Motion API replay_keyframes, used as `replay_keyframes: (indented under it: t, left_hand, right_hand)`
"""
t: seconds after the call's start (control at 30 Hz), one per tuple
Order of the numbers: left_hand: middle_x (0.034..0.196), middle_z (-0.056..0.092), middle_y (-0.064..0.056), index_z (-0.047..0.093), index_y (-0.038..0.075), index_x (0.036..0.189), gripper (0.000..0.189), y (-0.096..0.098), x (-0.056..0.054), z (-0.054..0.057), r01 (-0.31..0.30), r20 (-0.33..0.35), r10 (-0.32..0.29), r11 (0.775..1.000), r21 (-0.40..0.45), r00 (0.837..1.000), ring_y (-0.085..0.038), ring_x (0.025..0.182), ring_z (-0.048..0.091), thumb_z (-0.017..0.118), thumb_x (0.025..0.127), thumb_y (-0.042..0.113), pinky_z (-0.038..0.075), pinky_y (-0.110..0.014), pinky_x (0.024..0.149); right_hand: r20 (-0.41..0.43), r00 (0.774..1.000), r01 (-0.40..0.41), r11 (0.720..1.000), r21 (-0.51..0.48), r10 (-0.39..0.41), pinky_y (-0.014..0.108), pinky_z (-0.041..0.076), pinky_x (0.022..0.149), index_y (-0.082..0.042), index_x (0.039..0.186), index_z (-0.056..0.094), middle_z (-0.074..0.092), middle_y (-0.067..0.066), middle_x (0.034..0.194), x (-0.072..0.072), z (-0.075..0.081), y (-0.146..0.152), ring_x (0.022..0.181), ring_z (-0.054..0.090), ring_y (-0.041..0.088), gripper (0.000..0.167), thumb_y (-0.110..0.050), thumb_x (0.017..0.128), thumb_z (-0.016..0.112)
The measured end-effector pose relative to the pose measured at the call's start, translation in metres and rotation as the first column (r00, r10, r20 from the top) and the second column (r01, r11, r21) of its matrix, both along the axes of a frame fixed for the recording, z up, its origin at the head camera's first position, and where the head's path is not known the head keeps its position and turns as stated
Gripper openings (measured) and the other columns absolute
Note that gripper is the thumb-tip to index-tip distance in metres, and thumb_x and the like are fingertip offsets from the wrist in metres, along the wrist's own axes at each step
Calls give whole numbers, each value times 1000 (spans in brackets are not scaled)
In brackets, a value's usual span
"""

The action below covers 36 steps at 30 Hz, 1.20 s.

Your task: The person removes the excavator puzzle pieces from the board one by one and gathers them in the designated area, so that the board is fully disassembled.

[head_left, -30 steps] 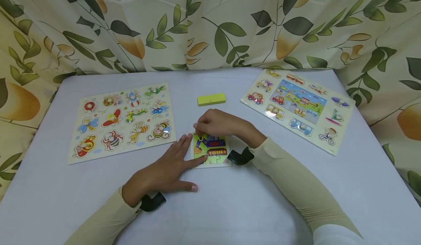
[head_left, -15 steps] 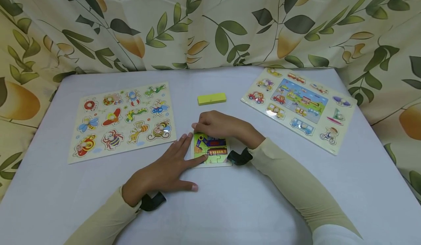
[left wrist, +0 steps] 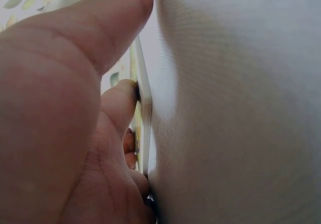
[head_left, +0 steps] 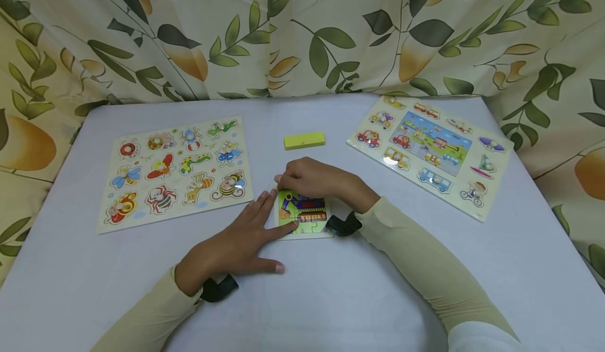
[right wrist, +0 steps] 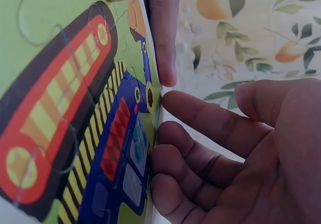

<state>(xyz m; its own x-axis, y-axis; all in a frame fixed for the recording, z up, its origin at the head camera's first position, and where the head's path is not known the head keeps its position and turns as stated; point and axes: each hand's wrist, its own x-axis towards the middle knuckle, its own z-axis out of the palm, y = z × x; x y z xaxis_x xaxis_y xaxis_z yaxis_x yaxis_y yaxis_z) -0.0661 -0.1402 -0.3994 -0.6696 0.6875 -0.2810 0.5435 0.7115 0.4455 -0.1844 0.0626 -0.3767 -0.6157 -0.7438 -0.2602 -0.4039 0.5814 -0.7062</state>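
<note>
A small jigsaw puzzle (head_left: 312,217) with a digger picture lies flat at the middle of the table, its pieces fitted together where visible. My left hand (head_left: 236,239) is spread beside it, with the index fingertip resting on the lower part of the picture and other fingers along the left edge. The left thumb lies apart, on the cloth. Across the top edge reaches my right hand (head_left: 316,177), covering the upper strip. In the right wrist view its loosely bent fingers (right wrist: 205,118) touch the puzzle's edge (right wrist: 156,118), while the thumb stands away from it.
A yellow block (head_left: 304,141) lies beyond the right hand. To the left is an insect puzzle board (head_left: 142,180), and at the back right a vehicle puzzle board (head_left: 454,189). White cloth (head_left: 331,299) covers the table; a leaf-patterned curtain (head_left: 302,16) hangs behind.
My right hand's fingertips have shifted very slightly left at the puzzle's top edge. The left hand keeps its place, and the puzzle looks unmoved.
</note>
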Motion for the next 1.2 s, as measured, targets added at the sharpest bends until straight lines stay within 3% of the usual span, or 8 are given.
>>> replay_keyframes:
  t: [0.37, 0.83, 1.2]
  left_hand:
    - [159, -19, -15, 32, 34, 152, 83, 0, 0, 0, 0, 7, 0, 1000, -1, 1000, -31, 144, -19, 64, 82, 66, 0, -50, 115]
    - [159, -20, -15, 34, 33, 151, 82, 0, -1, 0, -5, 14, 5, 1000, 11, 1000, -30, 144, -19, 64, 82, 65, 1, -51, 115]
    - [159, -18, -16, 34, 34, 151, 83, 0, -1, 1, -14, 23, 14, 1000, 8, 1000, -30, 145, -18, 66, 81, 64, 2, -51, 115]
  right_hand:
    - [-25, 1000, 1, 1000, 9, 0, 31, 46, 59, -13, 93, 77, 62, 3, 79, -1, 1, -1, 66, 58, 16, 41, -34, 103, 44]
    - [-47, 999, -9, 1000, 18, 10, 30, 47, 64, -14, 87, 71, 61, 2, 82, -4, -6, -7, 69, 58, 15, 42, -33, 105, 39]
    - [-34, 999, 29, 1000, 10, -28, 30, 50, 68, -11, 93, 76, 67, -1, 86, -2, -2, -1, 73, 61, 13, 49, -37, 106, 37]
